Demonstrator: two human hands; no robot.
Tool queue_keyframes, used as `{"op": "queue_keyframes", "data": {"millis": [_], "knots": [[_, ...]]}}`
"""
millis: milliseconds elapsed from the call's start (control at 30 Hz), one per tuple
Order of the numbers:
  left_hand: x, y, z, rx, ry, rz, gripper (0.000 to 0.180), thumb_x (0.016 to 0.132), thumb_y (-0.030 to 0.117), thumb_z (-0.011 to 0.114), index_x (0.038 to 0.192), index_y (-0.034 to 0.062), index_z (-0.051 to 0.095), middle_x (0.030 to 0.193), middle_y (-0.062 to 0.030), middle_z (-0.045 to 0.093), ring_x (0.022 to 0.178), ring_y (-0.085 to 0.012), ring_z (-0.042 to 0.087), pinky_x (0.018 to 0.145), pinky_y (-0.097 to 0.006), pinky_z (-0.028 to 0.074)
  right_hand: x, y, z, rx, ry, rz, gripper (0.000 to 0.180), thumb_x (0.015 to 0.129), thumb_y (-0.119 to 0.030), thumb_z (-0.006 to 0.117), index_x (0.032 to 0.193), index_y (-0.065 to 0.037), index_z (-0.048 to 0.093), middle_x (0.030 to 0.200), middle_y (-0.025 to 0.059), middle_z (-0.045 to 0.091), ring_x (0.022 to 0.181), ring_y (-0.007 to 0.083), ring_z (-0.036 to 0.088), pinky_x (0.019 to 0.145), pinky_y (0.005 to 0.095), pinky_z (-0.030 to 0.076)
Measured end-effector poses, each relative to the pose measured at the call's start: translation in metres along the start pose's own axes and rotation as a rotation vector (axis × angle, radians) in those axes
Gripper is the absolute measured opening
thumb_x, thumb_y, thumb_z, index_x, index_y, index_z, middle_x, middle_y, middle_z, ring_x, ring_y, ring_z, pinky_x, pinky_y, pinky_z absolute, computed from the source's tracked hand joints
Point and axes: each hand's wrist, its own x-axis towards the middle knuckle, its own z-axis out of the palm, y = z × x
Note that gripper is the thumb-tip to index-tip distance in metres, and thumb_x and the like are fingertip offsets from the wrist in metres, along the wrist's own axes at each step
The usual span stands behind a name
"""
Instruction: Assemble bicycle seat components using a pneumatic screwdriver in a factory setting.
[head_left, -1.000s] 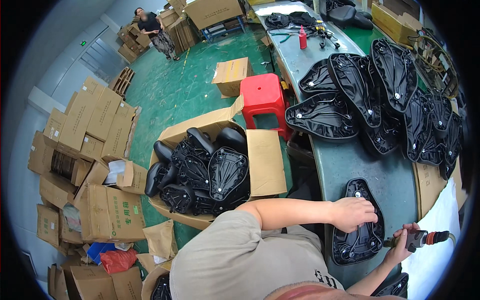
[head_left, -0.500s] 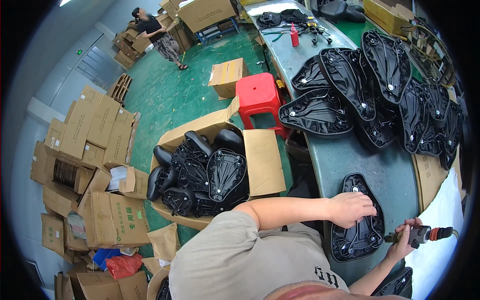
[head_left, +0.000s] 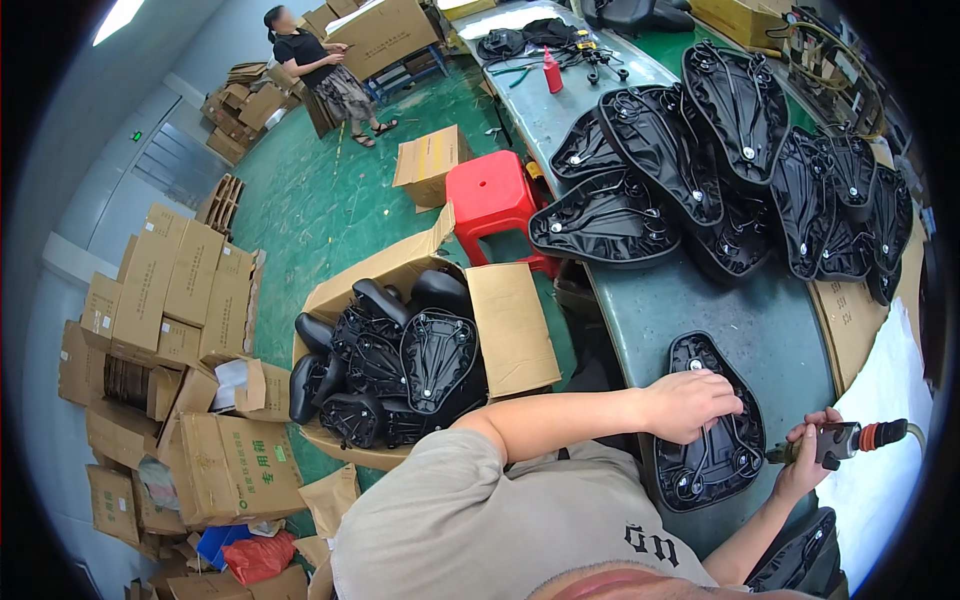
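Note:
A black bicycle saddle (head_left: 705, 475) lies underside up on the blue-green bench in front of me, its metal rails and springs showing. My left hand (head_left: 695, 405) is over its middle, fingers bent and pinched together at the rail. What they pinch, if anything, is too small to make out. Just right of the saddle, my right hand (head_left: 808, 455) grips a power driver (head_left: 842, 443) with a grey body, an orange-and-black end and a hose. The driver's tip points left, close to the saddle's edge.
More upturned saddles (head_left: 655, 150) are piled on the bench (head_left: 640, 310) farther off, near a red bottle (head_left: 552, 73). Left of the bench stand an open carton (head_left: 515, 330) of saddles and a red stool (head_left: 490, 195). Stacked cartons (head_left: 150, 290) line the left; a person (head_left: 310, 70) stands far back.
The view has shifted slightly, moving the scene in the picture. My left hand stays at the saddle and my right hand keeps the driver. The far person has turned and changed stance.

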Motion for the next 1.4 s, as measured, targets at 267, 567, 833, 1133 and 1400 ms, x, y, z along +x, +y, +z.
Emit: {"op": "queue_keyframes", "data": {"millis": [267, 567, 833, 1133, 1400], "knots": [[0.0004, 0.0017, -0.0011, -0.008, -0.001, -0.015, 0.044, 0.072, 0.0, 0.068, 0.116, 0.0034, 0.062, 0.106, -0.0121, 0.063, 0.11, -0.0332, 0.061, 0.094, -0.043, 0.049, -0.0003, -0.0004, 0.002, 0.007, -0.002, -0.001, 0.038, 0.097, 0.0, 0.059, 0.135, 0.003, 0.052, 0.106, 0.0102, 0.059, 0.074, 0.0128, 0.057, 0.068, 0.0268, 0.048], [0.001, 0.0012, -0.001, -0.001, -0.001, -0.016, 0.045, 0.07, -0.001, 0.067, 0.115, 0.0036, 0.061, 0.104, -0.0121, 0.061, 0.108, -0.0331, 0.06, 0.094, -0.043, 0.049, -0.0008, -0.0006, 0.0022, 0.005, 0.0, -0.01, 0.038, 0.097, 0.0, 0.059, 0.134, 0.003, 0.052, 0.106, 0.0105, 0.059, 0.074, 0.0135, 0.058, 0.068, 0.027, 0.048], [0.0023, 0.0003, -0.0011, 0.001, -0.031, -0.02, 0.045, 0.072, 0.001, 0.068, 0.116, 0.0038, 0.061, 0.109, -0.0132, 0.062, 0.112, -0.0335, 0.061, 0.097, -0.042, 0.05, -0.0009, -0.0001, 0.0017, 0.026, -0.004, -0.019, 0.04, 0.096, 0.002, 0.058, 0.135, 0.003, 0.051, 0.107, 0.0119, 0.059, 0.075, 0.0142, 0.058, 0.068, 0.0272, 0.049], [0.0021, 0.0005, -0.0002, 0.026, -0.043, -0.041, 0.043, 0.076, 0.002, 0.069, 0.118, 0.0052, 0.061, 0.117, -0.015, 0.064, 0.115, -0.0345, 0.061, 0.1, -0.043, 0.05, -0.0018, -0.0017, 0.0029, 0.001, 0.001, -0.03, 0.04, 0.096, 0.001, 0.058, 0.136, 0.003, 0.051, 0.106, 0.0119, 0.06, 0.074, 0.0143, 0.059, 0.068, 0.0276, 0.049], [0.0021, 0.0019, 0.0011, 0.005, -0.029, -0.062, 0.041, 0.078, 0.002, 0.07, 0.119, 0.0062, 0.062, 0.118, -0.0154, 0.064, 0.115, -0.0347, 0.062, 0.099, -0.043, 0.051, -0.0012, -0.0027, 0.0033, 0.008, 0.02, -0.023, 0.04, 0.096, 0.0, 0.059, 0.135, 0.002, 0.051, 0.105, 0.0109, 0.061, 0.073, 0.0141, 0.059, 0.067, 0.0282, 0.049]]}}
